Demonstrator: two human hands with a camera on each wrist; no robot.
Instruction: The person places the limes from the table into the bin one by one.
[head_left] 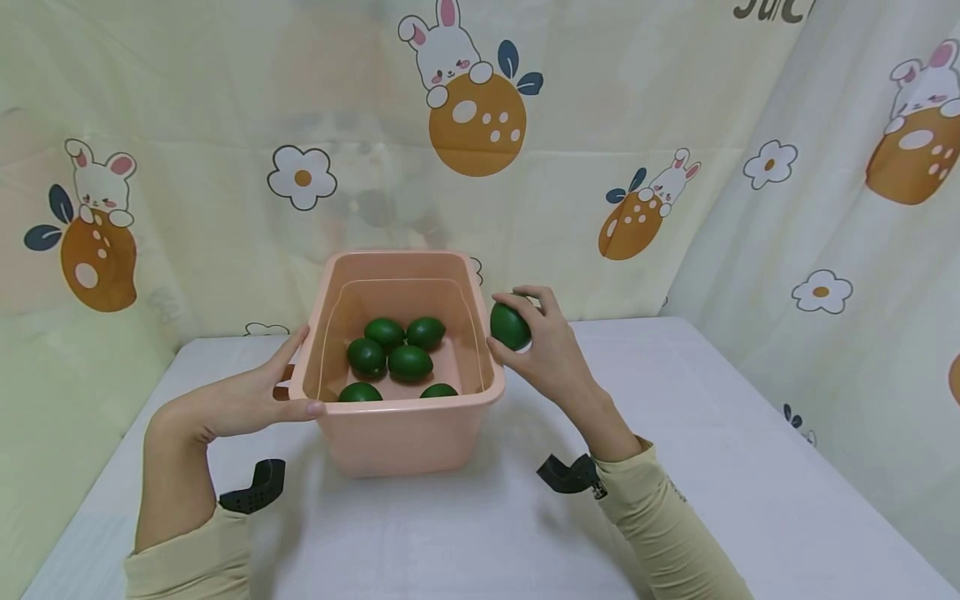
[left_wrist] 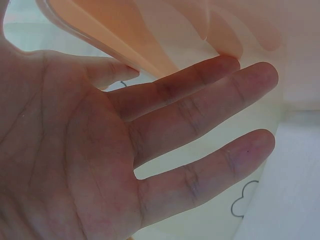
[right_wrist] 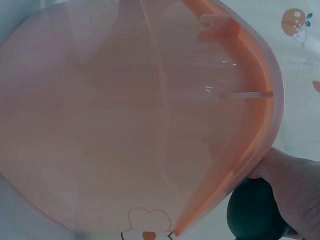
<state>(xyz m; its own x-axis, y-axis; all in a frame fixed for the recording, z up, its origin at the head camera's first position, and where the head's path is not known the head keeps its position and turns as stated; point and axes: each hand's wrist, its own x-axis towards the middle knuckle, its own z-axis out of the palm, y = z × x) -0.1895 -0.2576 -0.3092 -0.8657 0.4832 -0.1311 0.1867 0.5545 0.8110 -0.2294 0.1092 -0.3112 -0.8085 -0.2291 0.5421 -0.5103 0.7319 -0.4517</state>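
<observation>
A pink plastic bin (head_left: 397,442) stands on the table, tilted slightly toward me in the head view. Several dark green, lime-like fruits (head_left: 410,364) lie on its floor; the near rim partly hides two. My left hand (head_left: 243,408) rests at the bin's left rim, thumb at the near corner; the left wrist view shows its fingers (left_wrist: 190,115) straight along the outer wall. Just outside the right rim, my right hand (head_left: 551,358) holds another green fruit (head_left: 510,326) between thumb and fingers. In the right wrist view that fruit (right_wrist: 254,210) sits beside the bin wall (right_wrist: 115,110).
White cloth covers the table (head_left: 675,433). Behind it hangs a pale curtain (head_left: 360,83) printed with rabbits and flowers, and another stretch runs down the right side. A black strap piece (head_left: 258,487) sticks out at each wrist.
</observation>
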